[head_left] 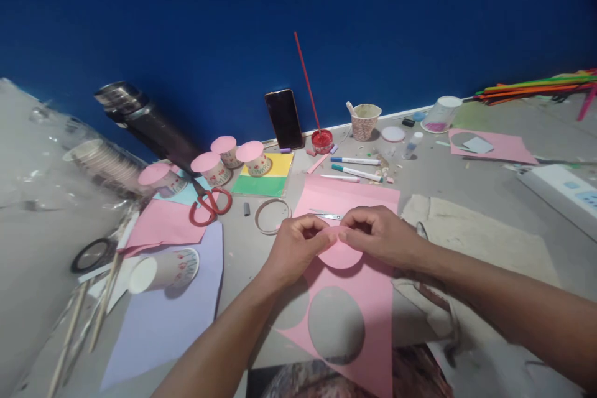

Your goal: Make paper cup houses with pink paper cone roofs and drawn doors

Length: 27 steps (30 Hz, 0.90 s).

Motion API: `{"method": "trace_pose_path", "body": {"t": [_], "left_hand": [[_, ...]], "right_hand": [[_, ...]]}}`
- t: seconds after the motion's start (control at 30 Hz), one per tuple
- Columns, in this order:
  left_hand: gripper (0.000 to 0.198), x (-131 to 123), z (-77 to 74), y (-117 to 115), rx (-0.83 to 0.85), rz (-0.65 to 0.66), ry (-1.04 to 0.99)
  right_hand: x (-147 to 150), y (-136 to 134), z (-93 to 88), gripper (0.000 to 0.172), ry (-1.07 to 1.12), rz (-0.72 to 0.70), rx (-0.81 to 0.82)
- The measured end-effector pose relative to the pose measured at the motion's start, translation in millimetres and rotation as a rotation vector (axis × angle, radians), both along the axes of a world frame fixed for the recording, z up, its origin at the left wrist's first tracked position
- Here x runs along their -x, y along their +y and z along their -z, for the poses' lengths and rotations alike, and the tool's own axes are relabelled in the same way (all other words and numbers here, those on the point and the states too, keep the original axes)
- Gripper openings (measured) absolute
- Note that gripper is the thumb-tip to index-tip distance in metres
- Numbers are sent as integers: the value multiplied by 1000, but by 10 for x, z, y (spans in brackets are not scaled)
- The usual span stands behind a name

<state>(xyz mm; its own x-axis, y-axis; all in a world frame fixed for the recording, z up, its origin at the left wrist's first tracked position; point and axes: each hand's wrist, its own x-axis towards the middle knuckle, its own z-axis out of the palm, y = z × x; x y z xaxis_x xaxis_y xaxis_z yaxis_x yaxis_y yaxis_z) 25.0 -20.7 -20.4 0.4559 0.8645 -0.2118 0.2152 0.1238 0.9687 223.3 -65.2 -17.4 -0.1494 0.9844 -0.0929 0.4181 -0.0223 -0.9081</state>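
Observation:
A round pink paper disc (pixel 341 255) is pinched at its upper edge between both hands. My left hand (pixel 301 237) grips it with thumb and fingers from the left; my right hand (pixel 373 231) does the same from the right, and the thumbs almost meet. Under them lies a pink paper sheet (pixel 379 305) with round holes cut out. Small silver scissors (pixel 329 216) rest on that sheet, partly hidden by the hands. To the left of my left hand is a roll of tape (pixel 257 224).
Paper cups topped with pink discs (pixel 252 152) stand at back left, near red-handled scissors (pixel 209 208). A cup (pixel 163 270) lies on lilac paper (pixel 186 317). Markers (pixel 355 161), a phone (pixel 283 119) and a black flask (pixel 152 130) are farther back. A cloth bag (pixel 485 236) lies right.

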Motion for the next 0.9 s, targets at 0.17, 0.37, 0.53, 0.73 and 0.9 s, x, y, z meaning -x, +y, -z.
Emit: {"method": "trace_pose_path", "body": {"t": [0.17, 0.37, 0.53, 0.73, 0.9], "left_hand": [[21, 16, -11, 17, 13, -58, -8], [17, 4, 9, 11, -36, -5, -35], [17, -7, -15, -25, -80, 24, -59], [21, -13, -73, -86, -138, 102, -59], [20, -15, -87, -108, -101, 151, -88]], "right_hand": [[-10, 10, -1, 24, 120, 46, 56], [-26, 32, 62, 21, 147, 126, 56], [-50, 68, 96, 35, 216, 132, 138], [-57, 99, 147, 51, 347, 59, 268], [-34, 88, 187, 52, 498, 19, 328]]}}
